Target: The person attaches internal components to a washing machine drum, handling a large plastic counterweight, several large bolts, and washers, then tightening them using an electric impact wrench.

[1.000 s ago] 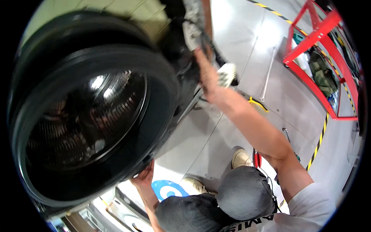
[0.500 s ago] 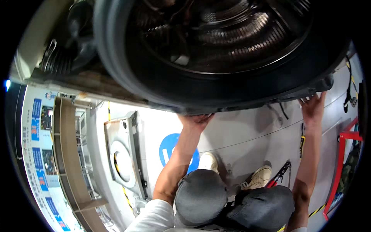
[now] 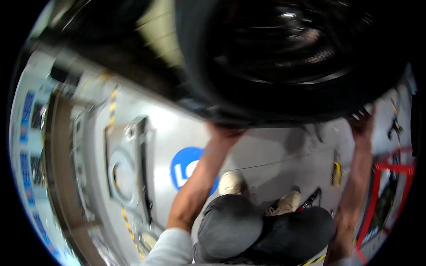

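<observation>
since half a second ago, the washing machine tub point(image 3: 277, 111) has swung a bit to the right in the view, and a pale yellow wall point(image 3: 165, 35) now shows at its left; both hands have stayed at its low edge; the tub fills the top of the view, with its big round mouth turned to the person; a shiny metal drum point(image 3: 319, 56) sits inside it.

the left hand point(image 3: 226, 130) is under the low edge, near the middle; its fingers are hidden and blurry, so i cannot tell if they are clamped on the tub; the right hand point(image 3: 363, 120) is well apart from it, up against the same edge at the right; it is blurry too, so i cannot tell how tight its fingers are.

on the grey floor point(image 3: 262, 153) below, there is a blue round sign point(image 3: 181, 162) by the left arm; a pale panel with a round hole point(image 3: 128, 138) lies to the left of it, near a brown shelf point(image 3: 62, 164); a yellow and black tool point(image 3: 338, 173) lies near the right arm; a red rack point(image 3: 372, 193) stands at the far right.
</observation>
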A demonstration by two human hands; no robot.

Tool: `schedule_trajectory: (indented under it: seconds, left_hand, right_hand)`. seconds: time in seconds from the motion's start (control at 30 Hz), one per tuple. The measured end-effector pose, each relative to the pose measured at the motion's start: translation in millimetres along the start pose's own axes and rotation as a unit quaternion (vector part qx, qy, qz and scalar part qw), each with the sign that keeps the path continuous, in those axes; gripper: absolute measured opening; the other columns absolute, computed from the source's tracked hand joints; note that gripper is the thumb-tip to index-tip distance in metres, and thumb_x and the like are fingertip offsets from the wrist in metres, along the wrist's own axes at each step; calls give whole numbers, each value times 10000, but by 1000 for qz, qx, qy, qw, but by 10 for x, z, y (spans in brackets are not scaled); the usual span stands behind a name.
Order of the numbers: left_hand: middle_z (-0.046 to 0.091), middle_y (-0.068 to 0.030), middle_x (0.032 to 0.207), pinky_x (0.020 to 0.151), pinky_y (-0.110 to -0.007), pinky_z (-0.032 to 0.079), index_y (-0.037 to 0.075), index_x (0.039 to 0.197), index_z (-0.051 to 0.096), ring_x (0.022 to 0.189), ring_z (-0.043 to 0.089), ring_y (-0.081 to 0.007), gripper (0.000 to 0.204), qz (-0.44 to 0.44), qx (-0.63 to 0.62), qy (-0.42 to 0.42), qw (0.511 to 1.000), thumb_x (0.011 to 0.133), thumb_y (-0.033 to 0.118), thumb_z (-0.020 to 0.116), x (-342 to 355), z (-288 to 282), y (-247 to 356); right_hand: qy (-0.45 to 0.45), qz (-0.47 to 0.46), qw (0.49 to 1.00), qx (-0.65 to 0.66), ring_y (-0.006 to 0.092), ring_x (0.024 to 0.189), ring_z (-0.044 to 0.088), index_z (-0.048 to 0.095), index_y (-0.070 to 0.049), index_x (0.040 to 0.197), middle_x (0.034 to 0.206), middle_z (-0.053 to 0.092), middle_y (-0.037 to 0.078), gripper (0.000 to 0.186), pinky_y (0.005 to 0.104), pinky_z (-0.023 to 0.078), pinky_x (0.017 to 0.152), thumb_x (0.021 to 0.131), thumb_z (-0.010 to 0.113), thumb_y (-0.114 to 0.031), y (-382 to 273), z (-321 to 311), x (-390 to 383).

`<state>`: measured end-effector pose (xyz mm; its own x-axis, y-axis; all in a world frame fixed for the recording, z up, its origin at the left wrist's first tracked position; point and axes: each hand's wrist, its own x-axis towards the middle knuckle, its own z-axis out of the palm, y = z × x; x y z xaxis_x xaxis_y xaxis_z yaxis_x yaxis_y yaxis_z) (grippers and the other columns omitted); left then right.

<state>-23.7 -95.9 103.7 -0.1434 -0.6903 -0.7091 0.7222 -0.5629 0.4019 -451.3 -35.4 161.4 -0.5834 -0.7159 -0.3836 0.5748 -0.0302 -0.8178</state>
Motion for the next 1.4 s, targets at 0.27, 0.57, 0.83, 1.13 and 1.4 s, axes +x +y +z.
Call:
schedule_trajectory:
  seconds: [0.27,0.57,0.83,1.13,1.4]
  left_hand:
    - [471,-209,1332,1060,-507,338,36,1323,473,1242,434,-387,834,-18,10,16,1000,801,683,420,-199,34,-40]
    - [422,-316,1316,1011,-557,377,-51,1325,413,1184,444,-450,867,22,-4,43,999,811,647,419,-104,-330,183]
    - [544,-249,1176,995,-484,389,-62,1248,490,1044,556,-365,915,-8,-16,92,996,809,718,301,-114,-153,112]
    - [525,-180,1264,1008,-436,397,10,1305,461,1091,553,-318,938,-10,-35,111,993,824,765,183,-103,-289,-7]
    - [487,-192,1328,1069,-420,315,25,1364,398,1192,483,-312,915,-76,80,35,993,855,730,114,-176,-266,220]
  right_hand:
    - [15,41,999,-21,192,1015,514,538,-113,1261,1185,569,21,780,330,414,821,797,515,-739,114,413,142]
    - [-37,74,996,-29,247,1089,548,507,-70,1279,1225,589,98,745,402,396,979,846,492,-676,267,431,230]
    - [2,87,996,-17,307,1198,416,429,-162,1361,1361,459,72,727,431,318,1007,840,492,-666,374,103,505]
    - [-208,116,971,18,213,899,485,569,-124,1086,984,560,53,504,379,421,829,881,521,-582,320,74,498]
    - [0,38,999,-9,329,1297,355,388,-145,1397,1448,358,116,699,472,346,1051,872,543,-579,271,346,224]
